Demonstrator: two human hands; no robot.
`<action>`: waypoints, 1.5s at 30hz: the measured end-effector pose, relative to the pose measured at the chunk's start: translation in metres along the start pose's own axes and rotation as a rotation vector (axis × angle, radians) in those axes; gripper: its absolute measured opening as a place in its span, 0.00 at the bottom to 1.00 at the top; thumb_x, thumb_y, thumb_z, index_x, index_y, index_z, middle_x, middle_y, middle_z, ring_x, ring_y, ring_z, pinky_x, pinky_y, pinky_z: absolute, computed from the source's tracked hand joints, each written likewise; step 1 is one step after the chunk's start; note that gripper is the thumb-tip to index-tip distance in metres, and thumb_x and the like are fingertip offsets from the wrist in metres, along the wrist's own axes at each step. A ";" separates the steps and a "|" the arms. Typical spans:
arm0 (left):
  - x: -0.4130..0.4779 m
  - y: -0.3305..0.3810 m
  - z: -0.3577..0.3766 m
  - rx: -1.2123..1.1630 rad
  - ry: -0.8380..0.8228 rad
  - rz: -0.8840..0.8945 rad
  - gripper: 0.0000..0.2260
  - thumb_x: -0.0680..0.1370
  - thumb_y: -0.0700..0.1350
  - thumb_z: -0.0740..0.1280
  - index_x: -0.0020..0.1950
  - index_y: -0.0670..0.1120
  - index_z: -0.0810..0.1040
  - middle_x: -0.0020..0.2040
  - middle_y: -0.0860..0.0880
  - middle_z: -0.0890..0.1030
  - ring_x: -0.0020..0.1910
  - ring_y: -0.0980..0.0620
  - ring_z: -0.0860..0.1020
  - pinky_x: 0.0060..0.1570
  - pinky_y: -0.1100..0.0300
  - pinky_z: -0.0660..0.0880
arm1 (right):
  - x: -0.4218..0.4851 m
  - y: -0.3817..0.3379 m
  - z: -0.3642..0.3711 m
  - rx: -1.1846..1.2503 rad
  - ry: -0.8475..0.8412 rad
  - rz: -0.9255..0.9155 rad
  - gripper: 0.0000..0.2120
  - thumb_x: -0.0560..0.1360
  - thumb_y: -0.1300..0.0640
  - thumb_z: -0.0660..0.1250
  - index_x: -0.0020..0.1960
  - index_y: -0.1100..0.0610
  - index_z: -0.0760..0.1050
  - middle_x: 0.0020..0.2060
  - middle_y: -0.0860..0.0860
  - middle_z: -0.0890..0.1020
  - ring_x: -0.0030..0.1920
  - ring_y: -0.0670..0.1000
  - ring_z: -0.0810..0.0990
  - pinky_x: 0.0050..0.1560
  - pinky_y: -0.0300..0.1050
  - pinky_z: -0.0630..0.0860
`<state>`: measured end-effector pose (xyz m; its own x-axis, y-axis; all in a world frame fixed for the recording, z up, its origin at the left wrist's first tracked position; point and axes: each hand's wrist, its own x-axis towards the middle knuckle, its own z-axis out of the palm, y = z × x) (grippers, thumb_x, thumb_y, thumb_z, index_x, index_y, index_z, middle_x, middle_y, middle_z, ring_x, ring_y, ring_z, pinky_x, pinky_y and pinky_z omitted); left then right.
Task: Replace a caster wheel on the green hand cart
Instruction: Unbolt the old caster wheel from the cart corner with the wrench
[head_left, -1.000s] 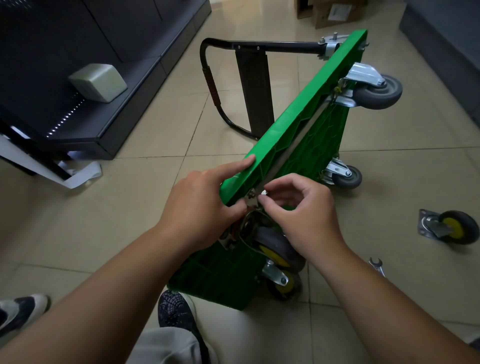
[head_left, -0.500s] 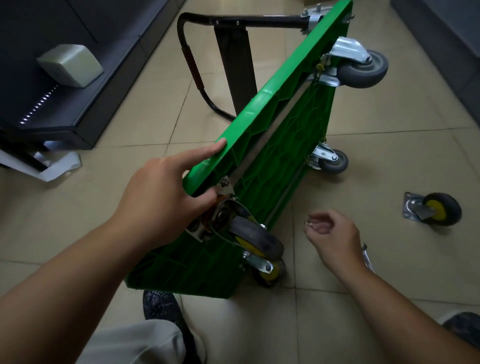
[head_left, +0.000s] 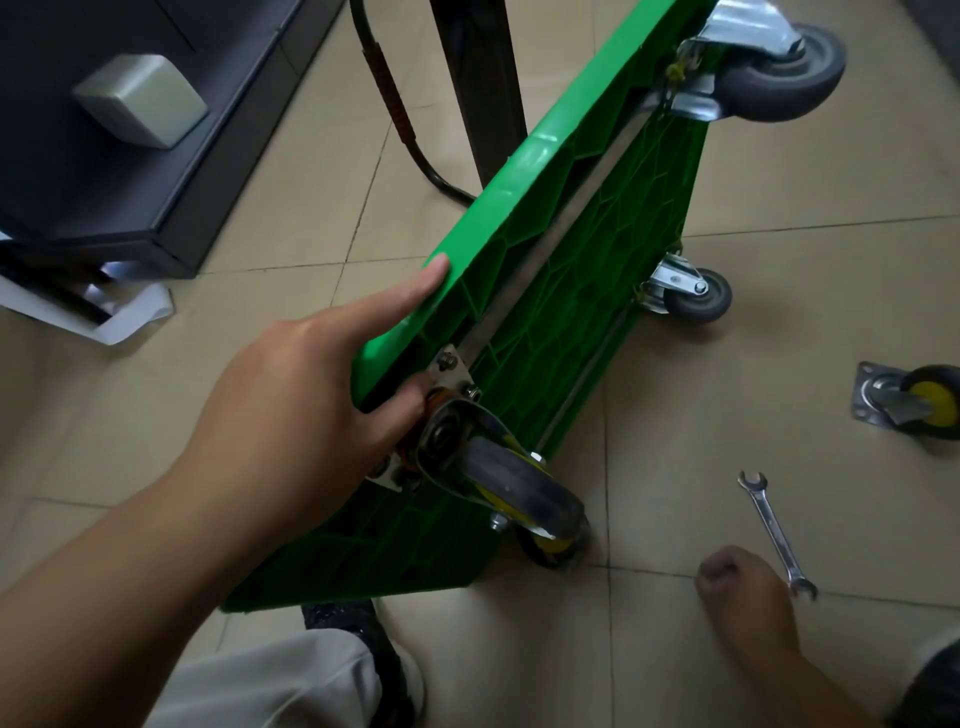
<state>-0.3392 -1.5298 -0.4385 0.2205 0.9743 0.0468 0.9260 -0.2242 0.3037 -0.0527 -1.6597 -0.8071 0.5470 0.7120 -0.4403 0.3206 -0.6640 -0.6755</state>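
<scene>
The green cart (head_left: 571, 270) lies tipped on the floor (head_left: 675, 441), and the left hand (head_left: 311, 415) grips its edge. The right hand (head_left: 743, 597) is curled beside the wrench (head_left: 776, 535); I cannot tell if it holds anything. The mounted wheel (head_left: 519, 483) looks in place and the loose wheel (head_left: 914, 405) lies apart, so tightening is probably left.

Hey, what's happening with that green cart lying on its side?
A person is working on the green hand cart, which stands tipped on its long edge on the tiled floor. Their left hand holds its upper edge steady, thumb by the mounting plate of the near caster. The right hand, fingers curled, is down at the floor next to a wrench; whether it holds anything cannot be seen. A loose caster with a yellow hub lies apart on the floor.
</scene>
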 end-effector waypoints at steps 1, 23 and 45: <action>0.000 0.000 0.001 0.008 0.012 0.003 0.33 0.72 0.55 0.70 0.74 0.75 0.65 0.28 0.58 0.72 0.25 0.56 0.70 0.30 0.54 0.72 | -0.001 0.007 0.002 -0.010 -0.004 0.027 0.14 0.67 0.74 0.73 0.33 0.58 0.76 0.33 0.57 0.80 0.35 0.57 0.79 0.36 0.45 0.70; 0.002 -0.004 0.001 0.005 0.001 0.014 0.33 0.72 0.53 0.71 0.75 0.73 0.66 0.34 0.66 0.71 0.27 0.59 0.67 0.30 0.63 0.65 | 0.003 -0.168 0.021 0.225 -0.115 -0.009 0.13 0.77 0.52 0.73 0.35 0.56 0.80 0.31 0.49 0.81 0.41 0.52 0.83 0.36 0.40 0.73; 0.006 -0.014 0.000 0.077 -0.007 0.126 0.36 0.73 0.55 0.72 0.78 0.71 0.61 0.40 0.58 0.70 0.29 0.62 0.66 0.31 0.69 0.58 | -0.069 -0.305 -0.013 0.359 -0.561 -0.239 0.16 0.73 0.50 0.78 0.41 0.63 0.83 0.28 0.47 0.83 0.27 0.42 0.79 0.28 0.36 0.73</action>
<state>-0.3512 -1.5204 -0.4424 0.3384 0.9382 0.0728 0.9116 -0.3460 0.2220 -0.1783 -1.5093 -0.5627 -0.0180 0.9032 -0.4288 0.0542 -0.4274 -0.9024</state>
